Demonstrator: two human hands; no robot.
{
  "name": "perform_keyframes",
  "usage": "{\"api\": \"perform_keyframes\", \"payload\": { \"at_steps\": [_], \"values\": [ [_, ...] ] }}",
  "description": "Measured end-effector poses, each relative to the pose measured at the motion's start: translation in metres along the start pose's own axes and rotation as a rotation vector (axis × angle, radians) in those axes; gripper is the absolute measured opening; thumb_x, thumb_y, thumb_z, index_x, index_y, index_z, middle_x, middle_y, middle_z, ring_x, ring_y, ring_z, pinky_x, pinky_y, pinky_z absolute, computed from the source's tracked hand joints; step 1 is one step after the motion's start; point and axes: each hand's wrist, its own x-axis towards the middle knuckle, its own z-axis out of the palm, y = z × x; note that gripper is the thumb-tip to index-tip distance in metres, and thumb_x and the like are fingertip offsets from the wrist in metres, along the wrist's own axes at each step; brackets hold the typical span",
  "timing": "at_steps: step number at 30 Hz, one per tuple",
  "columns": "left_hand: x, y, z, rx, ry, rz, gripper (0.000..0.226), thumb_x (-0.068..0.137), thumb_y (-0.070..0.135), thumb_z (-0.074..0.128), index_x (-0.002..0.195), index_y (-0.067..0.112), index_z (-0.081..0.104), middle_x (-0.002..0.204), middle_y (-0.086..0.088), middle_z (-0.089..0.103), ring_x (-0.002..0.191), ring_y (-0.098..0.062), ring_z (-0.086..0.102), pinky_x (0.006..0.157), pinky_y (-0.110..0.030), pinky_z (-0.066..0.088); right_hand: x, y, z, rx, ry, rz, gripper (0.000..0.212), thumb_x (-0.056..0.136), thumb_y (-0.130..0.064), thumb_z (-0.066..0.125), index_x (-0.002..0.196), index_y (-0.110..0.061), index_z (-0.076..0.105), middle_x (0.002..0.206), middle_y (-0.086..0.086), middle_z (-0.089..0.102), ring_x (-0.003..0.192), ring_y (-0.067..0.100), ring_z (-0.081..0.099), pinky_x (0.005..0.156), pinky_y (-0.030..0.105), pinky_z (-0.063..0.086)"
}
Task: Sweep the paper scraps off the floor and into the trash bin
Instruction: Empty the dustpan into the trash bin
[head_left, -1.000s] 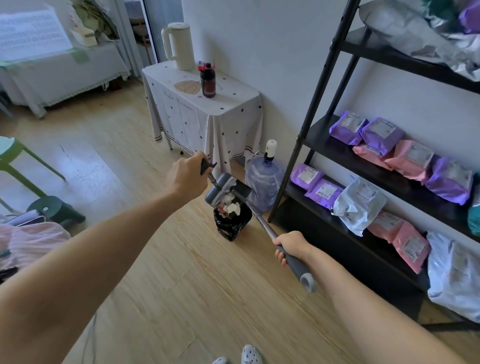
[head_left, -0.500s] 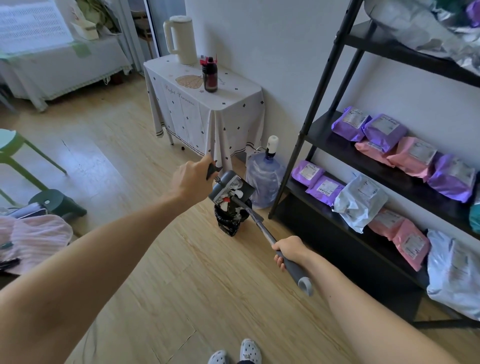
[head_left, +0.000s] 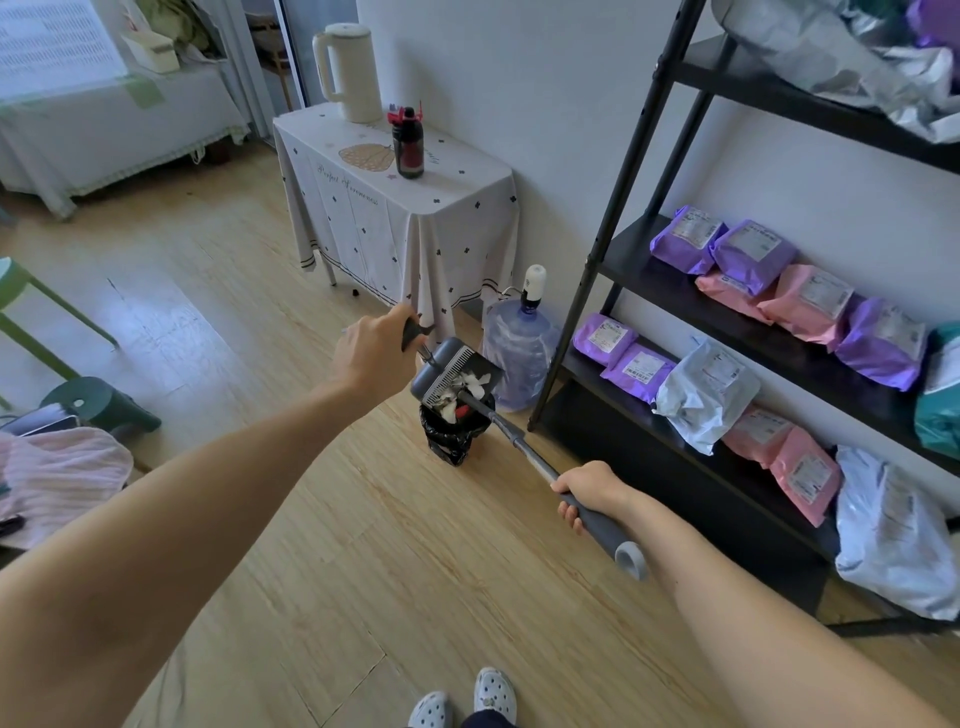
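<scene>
Over the trash bin (head_left: 454, 434) by the wall, your left hand (head_left: 371, 358) is wrapped tight around the dustpan (head_left: 452, 376) handle, tipping white paper scraps (head_left: 475, 382) toward the bin. Your right hand (head_left: 589, 491) is closed on the broom handle (head_left: 535, 460). A water jug (head_left: 522, 343) and the black shelf (head_left: 649, 270) crowd just behind

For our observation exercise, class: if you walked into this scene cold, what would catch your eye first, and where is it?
First, the grey dustpan tipped over the black-lined trash bin at centre, white paper scraps sliding from it. The left hand grips a short handle above it, while the right hand holds a long grey pole. To the right, a black shelf carries purple and pink packets.
</scene>
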Motion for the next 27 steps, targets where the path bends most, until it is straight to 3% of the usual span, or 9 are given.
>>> {"api": "perform_keyframes", "payload": {
  "at_steps": [11, 18, 22, 27],
  "values": [
    [-0.010, -0.002, -0.006, -0.040, 0.018, -0.049, 0.020, 0.093, 0.016, 0.056, 0.109, 0.004, 0.059, 0.094, -0.018, 0.069, 0.083, -0.035, 0.062, 0.065, -0.034, 0.044, -0.008, 0.012, -0.003, -0.044, -0.001, -0.026, 0.008, 0.093, -0.007, 0.049, 0.087, -0.003, 0.053, 0.054, 0.003, 0.047, 0.032, 0.007, 0.042, 0.035, 0.018, 0.038],
    [-0.013, -0.001, -0.012, -0.040, 0.022, -0.076, 0.021, 0.094, 0.016, 0.055, 0.109, 0.003, 0.058, 0.095, -0.017, 0.068, 0.077, -0.028, 0.056, 0.062, -0.033, 0.040, -0.011, 0.015, -0.011, -0.091, 0.027, -0.049, 0.013, 0.087, -0.004, 0.057, 0.074, -0.007, 0.055, 0.041, 0.000, 0.049, 0.030, 0.008, 0.042, 0.035, 0.016, 0.038],
    [-0.012, -0.005, -0.015, -0.026, 0.024, -0.094, 0.020, 0.093, 0.019, 0.055, 0.106, 0.004, 0.058, 0.095, -0.019, 0.068, 0.084, -0.036, 0.061, 0.069, -0.040, 0.050, -0.012, 0.013, -0.010, -0.094, 0.023, -0.060, 0.012, 0.087, -0.002, 0.056, 0.075, -0.006, 0.055, 0.039, 0.000, 0.049, 0.029, 0.008, 0.042, 0.034, 0.015, 0.037],
    [-0.014, -0.006, -0.015, 0.006, 0.019, -0.061, 0.023, 0.094, 0.020, 0.054, 0.110, 0.004, 0.057, 0.096, -0.019, 0.068, 0.085, -0.036, 0.062, 0.067, -0.036, 0.046, -0.012, 0.012, -0.006, -0.076, 0.013, -0.051, 0.017, 0.088, -0.001, 0.055, 0.072, -0.007, 0.052, 0.037, 0.000, 0.048, 0.027, 0.009, 0.042, 0.033, 0.015, 0.036]
  ]
}}
